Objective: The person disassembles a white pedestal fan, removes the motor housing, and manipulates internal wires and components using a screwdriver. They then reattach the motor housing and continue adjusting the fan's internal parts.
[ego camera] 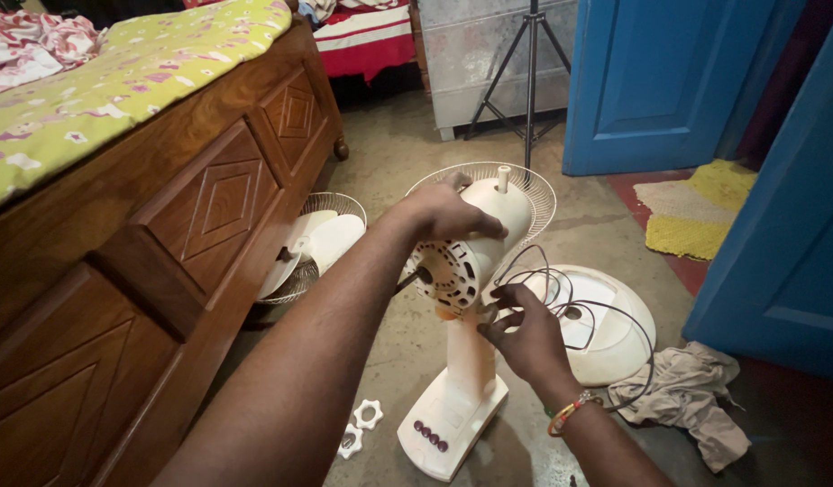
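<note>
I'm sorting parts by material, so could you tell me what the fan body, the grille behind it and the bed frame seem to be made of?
Fan body: likely plastic, smooth cream moulded shell.
Grille: probably metal wire, thin pale spokes.
Bed frame: wood, brown with carved diamond panels.

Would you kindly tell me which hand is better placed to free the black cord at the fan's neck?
Probably the right hand: its fingers are already at the black cord below the motor housing, whereas the left hand grips that housing.
</note>
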